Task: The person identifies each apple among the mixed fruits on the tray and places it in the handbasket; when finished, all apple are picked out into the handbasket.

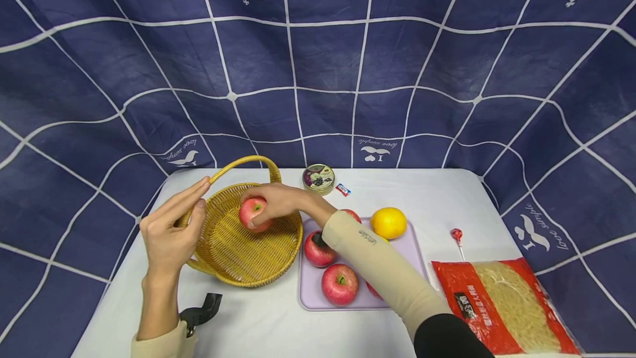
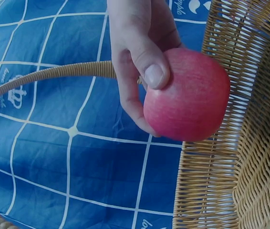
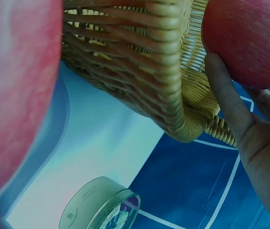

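A yellow-brown wicker basket (image 1: pixel 238 267) with a tall arched handle stands on the left of the table. My left hand (image 1: pixel 166 236) holds the handle (image 1: pixel 233 164) on its left side, between thumb and fingers. Over the inside of the basket, my right hand (image 1: pixel 280 201) grips a red apple (image 1: pixel 252 215). The left wrist view shows thumb and fingers around this apple (image 2: pixel 190 98), near the woven wall (image 2: pixel 206 176). Right of the basket, a light purple tray (image 1: pixel 309 294) bears several red apples (image 1: pixel 340 285) and a yellow lemon-like fruit (image 1: pixel 389 222), partly hidden by my right forearm.
Behind the tray lie a round tin (image 1: pixel 318 178) and a small wrapped sweet (image 1: pixel 343 189). At the right are a red lollipop (image 1: pixel 456 234) and a red bag of pale dry food (image 1: pixel 512 308). A blue checked cloth (image 1: pixel 328 59) hangs behind the white table (image 1: pixel 258 330).
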{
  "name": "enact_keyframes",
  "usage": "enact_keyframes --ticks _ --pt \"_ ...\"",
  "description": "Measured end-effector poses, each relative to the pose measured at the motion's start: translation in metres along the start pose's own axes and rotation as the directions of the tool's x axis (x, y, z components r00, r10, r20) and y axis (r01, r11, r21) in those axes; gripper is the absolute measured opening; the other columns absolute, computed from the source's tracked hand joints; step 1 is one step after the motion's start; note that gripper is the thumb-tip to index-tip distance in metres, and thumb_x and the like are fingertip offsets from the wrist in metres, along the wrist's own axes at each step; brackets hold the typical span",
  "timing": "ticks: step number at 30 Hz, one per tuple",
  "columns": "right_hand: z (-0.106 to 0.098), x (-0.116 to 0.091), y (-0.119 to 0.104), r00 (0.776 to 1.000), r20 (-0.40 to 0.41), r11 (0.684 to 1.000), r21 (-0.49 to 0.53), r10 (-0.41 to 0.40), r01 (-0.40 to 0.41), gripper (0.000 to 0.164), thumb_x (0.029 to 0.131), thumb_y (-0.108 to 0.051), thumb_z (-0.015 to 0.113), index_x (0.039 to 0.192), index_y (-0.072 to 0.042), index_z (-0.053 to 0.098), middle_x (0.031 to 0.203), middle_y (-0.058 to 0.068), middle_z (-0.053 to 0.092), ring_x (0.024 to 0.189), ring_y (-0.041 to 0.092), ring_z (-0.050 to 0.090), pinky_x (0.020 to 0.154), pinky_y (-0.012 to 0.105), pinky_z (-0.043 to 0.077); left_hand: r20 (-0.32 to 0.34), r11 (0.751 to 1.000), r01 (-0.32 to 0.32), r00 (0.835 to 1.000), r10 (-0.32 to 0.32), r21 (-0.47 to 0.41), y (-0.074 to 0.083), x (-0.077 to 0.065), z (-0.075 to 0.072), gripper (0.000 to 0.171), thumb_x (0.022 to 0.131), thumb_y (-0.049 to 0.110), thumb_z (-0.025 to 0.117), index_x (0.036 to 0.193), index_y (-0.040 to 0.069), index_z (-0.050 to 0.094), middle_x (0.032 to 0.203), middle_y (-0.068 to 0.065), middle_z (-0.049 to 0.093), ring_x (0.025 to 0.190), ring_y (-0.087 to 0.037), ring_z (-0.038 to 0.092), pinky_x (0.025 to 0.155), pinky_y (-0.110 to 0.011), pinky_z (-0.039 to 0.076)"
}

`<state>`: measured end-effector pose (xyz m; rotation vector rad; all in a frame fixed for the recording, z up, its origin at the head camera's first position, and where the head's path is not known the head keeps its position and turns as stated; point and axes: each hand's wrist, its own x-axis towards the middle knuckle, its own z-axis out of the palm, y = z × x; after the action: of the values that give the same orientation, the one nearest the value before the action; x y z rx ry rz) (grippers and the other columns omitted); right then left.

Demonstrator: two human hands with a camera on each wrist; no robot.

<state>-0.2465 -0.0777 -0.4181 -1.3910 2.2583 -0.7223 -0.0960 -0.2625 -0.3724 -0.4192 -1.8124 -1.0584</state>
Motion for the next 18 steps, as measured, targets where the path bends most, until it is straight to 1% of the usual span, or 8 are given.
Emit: enact_keyframes --ticks 6,14,18 --pt "0.003 0.007 -0.001 1.000 0.016 1.000 0.004 0.011 -0.011 0.049 0.083 -0.040 0.079 0.127 -0.029 0.060 0.111 -0.016 0.062 0.103 0.002 0.058 0.089 0.014 0.046 0.003 1.000 0.007 1.000 -0.007 -0.001 0.002 0.000 0.000 0.022 0.084 -0.007 0.066 0.102 -0.005 0.077 0.107 -0.019 0.075 0.104 -0.013 0.072 0.095 -0.020 0.055" --pt "0.006 0.015 -0.008 0.999 0.033 0.999 -0.043 0.028 -0.027 0.056 0.080 -0.049 0.079 0.129 -0.030 0.059 0.111 -0.018 0.060 0.104 0.002 0.055 0.089 0.016 0.045 0.003 1.000 0.008 1.000 -0.008 0.008 0.001 0.000 -0.001 0.021 0.084 -0.006 0.066 0.102 -0.005 0.078 0.107 -0.018 0.075 0.104 -0.013 0.072 0.095 -0.021 0.055" --pt "0.006 0.019 -0.010 0.998 0.049 0.998 -0.049 0.034 -0.032 0.060 0.081 -0.048 0.078 0.134 -0.027 0.058 0.114 -0.017 0.060 0.107 0.003 0.054 0.092 0.016 0.044 0.008 1.000 0.011 1.000 -0.011 0.006 -0.001 -0.001 -0.002 0.022 0.084 -0.006 0.067 0.103 -0.004 0.078 0.108 -0.018 0.075 0.104 -0.013 0.072 0.095 -0.021 0.055"
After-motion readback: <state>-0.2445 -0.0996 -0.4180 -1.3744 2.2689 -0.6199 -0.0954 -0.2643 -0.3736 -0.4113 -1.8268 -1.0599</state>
